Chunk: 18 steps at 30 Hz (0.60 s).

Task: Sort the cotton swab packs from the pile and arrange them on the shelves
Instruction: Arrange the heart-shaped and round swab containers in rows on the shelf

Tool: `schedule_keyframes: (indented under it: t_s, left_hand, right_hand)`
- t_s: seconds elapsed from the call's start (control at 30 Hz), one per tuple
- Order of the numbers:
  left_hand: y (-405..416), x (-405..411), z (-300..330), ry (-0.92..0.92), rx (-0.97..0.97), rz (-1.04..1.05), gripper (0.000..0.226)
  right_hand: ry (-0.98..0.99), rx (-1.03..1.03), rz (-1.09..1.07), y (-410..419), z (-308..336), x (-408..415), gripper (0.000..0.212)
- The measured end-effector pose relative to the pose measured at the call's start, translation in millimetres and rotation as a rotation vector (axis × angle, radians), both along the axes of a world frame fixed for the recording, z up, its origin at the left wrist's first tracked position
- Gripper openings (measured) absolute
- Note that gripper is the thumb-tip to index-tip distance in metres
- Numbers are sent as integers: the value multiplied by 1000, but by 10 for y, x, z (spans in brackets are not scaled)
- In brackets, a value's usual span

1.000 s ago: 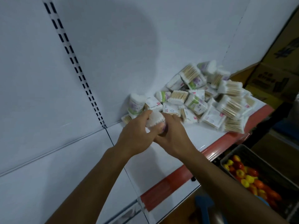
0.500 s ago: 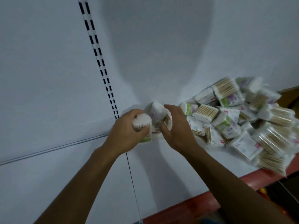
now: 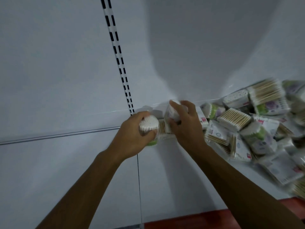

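1. Progress: we judge the sorting barely begun; the pile of cotton swab packs [image 3: 250, 128] lies heaped and unsorted on the right of the white shelf [image 3: 173, 182], packs tilted across one another; we see no finished row anywhere in view.
2. Left hand [image 3: 132, 138]: fingers curled round a round swab pack [image 3: 149, 124], white tips upward, green base showing below the palm; it sits at the shelf's back left, by the vertical seam.
3. Right hand [image 3: 184, 123]: fingers and thumb pinch a second pack [image 3: 171, 113], upright and just right of the first; whether it rests on the shelf we cannot tell; a flat pack of wooden-stemmed swabs [image 3: 163, 129] lies between the two hands.
4. Remaining: nearly the whole pile, in our estimate.
5. Room: bare shelf lies in front of the hands and to the left beyond the seam; the back panel [image 3: 198, 47] with its slotted upright [image 3: 118, 53] closes the rear; the red front edge [image 3: 214, 220] marks the drop; the pile crowds the right, and a careless right forearm could topple it.
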<state>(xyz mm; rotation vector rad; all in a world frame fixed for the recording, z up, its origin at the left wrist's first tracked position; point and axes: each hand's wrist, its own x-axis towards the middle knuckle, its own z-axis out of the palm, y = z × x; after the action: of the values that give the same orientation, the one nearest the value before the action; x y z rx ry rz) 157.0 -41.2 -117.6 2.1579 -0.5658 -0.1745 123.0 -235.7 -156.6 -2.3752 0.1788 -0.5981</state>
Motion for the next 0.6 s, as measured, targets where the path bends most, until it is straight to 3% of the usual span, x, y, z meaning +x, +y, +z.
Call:
schedule_keyframes:
  t_s: [0.17,0.33,0.47,0.6]
  left_hand:
    - [166,-125,83,74,-127,95,61]
    - [486,-304,163,181,-380,326,47]
    - [864,-494,238,112,-409,458,34]
    - [1297,-712,269,96,-417,551,38]
  right_hand:
    - [-93,46,78,180,151,-60,53]
    - [-150,154,268,576,301,-119,48]
    - [-99,314,437,940,347,-154,50]
    - [-109,331,560,1339,434,-191,47]
